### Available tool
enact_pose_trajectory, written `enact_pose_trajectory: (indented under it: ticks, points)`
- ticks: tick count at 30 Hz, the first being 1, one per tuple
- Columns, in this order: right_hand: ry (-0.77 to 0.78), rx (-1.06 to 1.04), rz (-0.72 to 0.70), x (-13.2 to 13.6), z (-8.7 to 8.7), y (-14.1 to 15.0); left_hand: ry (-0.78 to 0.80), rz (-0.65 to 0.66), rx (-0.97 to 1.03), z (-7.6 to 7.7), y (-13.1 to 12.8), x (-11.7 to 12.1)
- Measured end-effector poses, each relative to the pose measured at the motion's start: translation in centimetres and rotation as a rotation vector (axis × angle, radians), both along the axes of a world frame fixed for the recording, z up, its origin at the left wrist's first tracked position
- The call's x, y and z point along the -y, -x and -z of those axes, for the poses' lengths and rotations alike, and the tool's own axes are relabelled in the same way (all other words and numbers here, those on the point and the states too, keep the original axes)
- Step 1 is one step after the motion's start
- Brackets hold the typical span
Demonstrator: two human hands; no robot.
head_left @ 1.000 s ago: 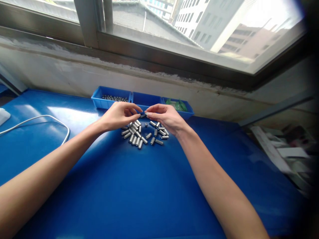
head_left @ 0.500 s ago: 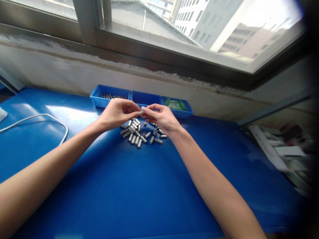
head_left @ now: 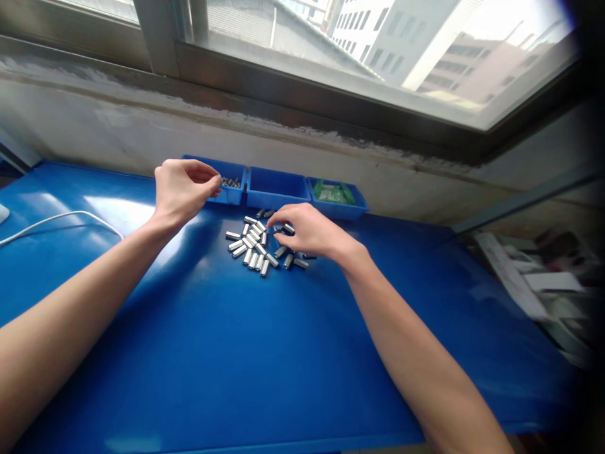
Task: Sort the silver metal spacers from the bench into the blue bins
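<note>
Several small silver metal cylinders (head_left: 250, 248) lie in a loose pile on the blue table (head_left: 265, 353). My right hand (head_left: 305, 232) rests over the right side of the pile, thumb and forefinger pinched on one cylinder. My left hand (head_left: 182, 187) is raised over the left blue bin (head_left: 231, 189), which holds small dark metal parts; its fingertips are pinched together at the bin's edge, and what they hold is too small to make out.
A middle blue bin (head_left: 276, 187) and a right blue bin (head_left: 338, 200) with green pieces stand along the wall under the window. A white cable (head_left: 57, 219) curves at the left. Papers and clutter (head_left: 534, 284) lie off the table's right edge.
The hands, joined above the pile before, have parted. My left hand moved up and left to the left bin. My right hand dropped onto the pile.
</note>
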State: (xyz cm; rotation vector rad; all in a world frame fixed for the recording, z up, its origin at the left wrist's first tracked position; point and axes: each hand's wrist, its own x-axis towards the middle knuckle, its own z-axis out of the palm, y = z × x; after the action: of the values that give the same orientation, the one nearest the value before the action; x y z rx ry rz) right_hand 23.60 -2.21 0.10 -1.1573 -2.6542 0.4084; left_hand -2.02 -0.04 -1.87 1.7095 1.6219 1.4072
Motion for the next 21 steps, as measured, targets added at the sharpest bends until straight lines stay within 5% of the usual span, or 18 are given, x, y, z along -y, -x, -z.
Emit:
enact_pose_trajectory:
  ticks: [21]
  points:
    - [-0.018,0.044,0.06,-0.3,1.3,0.2,0.049,0.235,-0.035,0.0,-2.2,0.7]
